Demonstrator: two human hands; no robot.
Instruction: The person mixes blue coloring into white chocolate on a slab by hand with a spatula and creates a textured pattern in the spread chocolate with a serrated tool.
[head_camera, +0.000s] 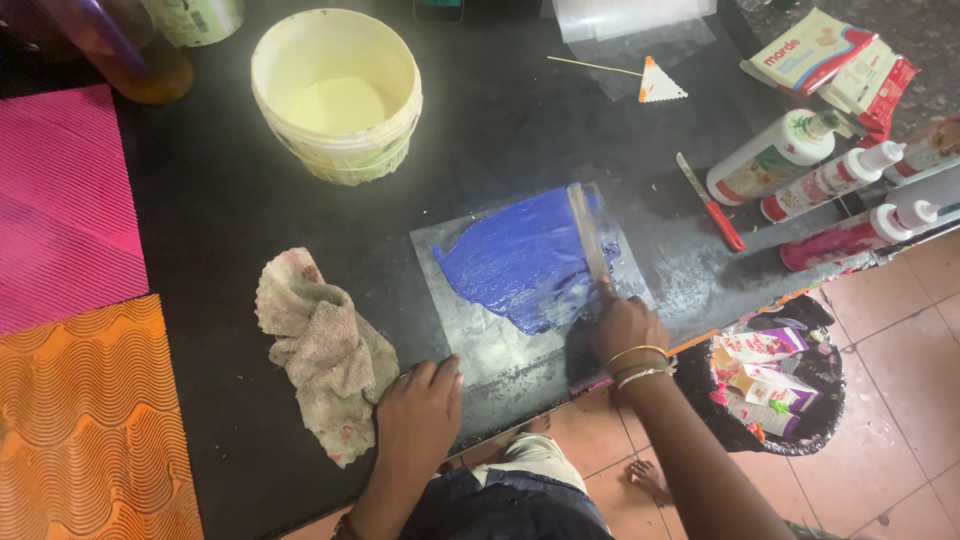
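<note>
While the right hand (625, 325) closes around the lower end of a long flat scraper (590, 235), the left hand (420, 400) lies flat with fingers spread on the near edge of a grey sheet (500, 345), pressing it down. This sheet lies in the middle of the frame on the dark surface (230, 200), and thick blue paste (525, 260) covers its upper half. I judge the paste wet, soft and slippery, and the sheet thin and light, so it is best held at its bare edge; the scraper seems stiff and is gripped at its clean end. One crumpled cloth (320, 350) lies just left of the left hand. Further out are one pale bucket (335, 90) at upper middle, four squeeze bottles (830, 185) at right, and one red-handled knife (712, 205).
</note>
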